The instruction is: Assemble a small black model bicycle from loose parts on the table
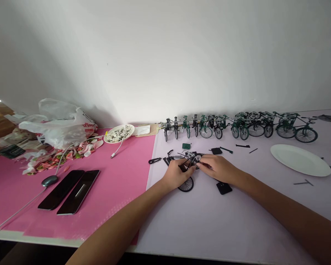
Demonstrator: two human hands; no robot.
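Both of my hands are closed on one small black model bicycle (186, 185) in the middle of the lilac tabletop. My left hand (177, 173) grips its frame, with one spoked wheel showing below the fingers. At the other end, the fingers of my right hand (216, 167) pinch near the second wheel and the silver handlebar; the exact spot they hold is hidden. Small dark parts lie around my hands: a black square piece (224, 188) under my right wrist, another black piece (216, 151) behind, and a green piece (186, 146) farther back.
A row of green and black model bicycles (206, 131) stands along the wall. At right lies a white plate (300, 160). On the pink surface are two phones (78, 192), a cable puck (49, 180), a bowl of white bits (119, 133) and a plastic bag (57, 127).
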